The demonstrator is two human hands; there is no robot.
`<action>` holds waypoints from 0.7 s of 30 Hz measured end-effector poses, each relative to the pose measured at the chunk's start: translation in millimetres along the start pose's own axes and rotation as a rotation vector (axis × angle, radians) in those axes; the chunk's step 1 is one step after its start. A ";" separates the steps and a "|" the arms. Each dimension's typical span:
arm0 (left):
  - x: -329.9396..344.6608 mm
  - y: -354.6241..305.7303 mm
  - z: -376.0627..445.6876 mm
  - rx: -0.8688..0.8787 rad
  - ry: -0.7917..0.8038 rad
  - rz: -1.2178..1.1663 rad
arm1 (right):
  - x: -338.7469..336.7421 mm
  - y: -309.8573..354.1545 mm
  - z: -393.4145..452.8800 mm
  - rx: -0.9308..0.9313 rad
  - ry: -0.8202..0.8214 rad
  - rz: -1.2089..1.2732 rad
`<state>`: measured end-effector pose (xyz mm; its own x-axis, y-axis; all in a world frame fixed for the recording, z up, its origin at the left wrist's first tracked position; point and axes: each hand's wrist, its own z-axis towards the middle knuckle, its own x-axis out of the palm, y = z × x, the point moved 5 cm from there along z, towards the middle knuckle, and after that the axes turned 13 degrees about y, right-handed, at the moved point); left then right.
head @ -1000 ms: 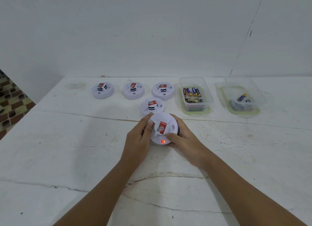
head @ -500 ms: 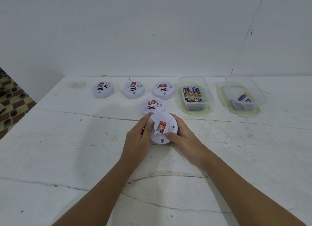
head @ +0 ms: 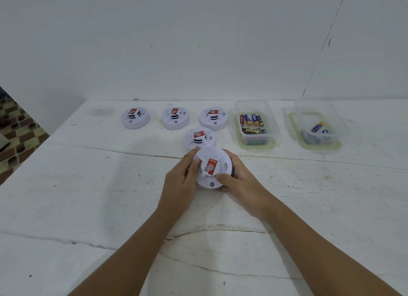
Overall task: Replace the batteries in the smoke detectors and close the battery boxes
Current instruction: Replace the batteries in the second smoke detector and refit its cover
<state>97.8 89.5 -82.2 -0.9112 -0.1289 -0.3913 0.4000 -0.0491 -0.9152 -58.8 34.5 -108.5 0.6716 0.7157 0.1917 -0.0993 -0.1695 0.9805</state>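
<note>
White cracked tabletop point(head: 88, 196) fills frame | smoke detector point(head: 213, 167) at centre, face up | left hand point(head: 182, 183) and right hand point(head: 240, 185) grip its rim from both sides, likely steadying it | battery tub point(head: 256, 141) upper right within reach.

Detectors point(head: 213, 167): white, red labels, black vent stripes. Boxes point(head: 256, 124): clear, green rims. Batteries point(head: 248, 119): blue, yellow, black, red. Table point(head: 88, 196): white, cracked. Floor point(head: 19, 130): brown-green checks.

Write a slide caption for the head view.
Both hands, left hand and right hand, grip a white smoke detector on the table.
</note>
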 end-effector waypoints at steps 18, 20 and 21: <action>-0.1 -4.3 -1.3 -0.004 -0.002 0.001 | -1.3 -0.5 -0.6 -0.001 -0.002 -0.018; -0.1 -3.7 -1.1 -0.008 -0.002 0.003 | -1.4 -0.9 -0.3 0.001 -0.003 -0.016; 0.0 -3.6 -0.9 -0.009 -0.003 0.005 | -1.5 -0.9 -0.2 0.002 -0.003 -0.018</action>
<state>96.4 90.6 -79.0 -0.9090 -0.1318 -0.3954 0.4034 -0.0400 -0.9141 -59.8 33.7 -109.7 0.6757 0.7163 0.1741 -0.0856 -0.1584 0.9837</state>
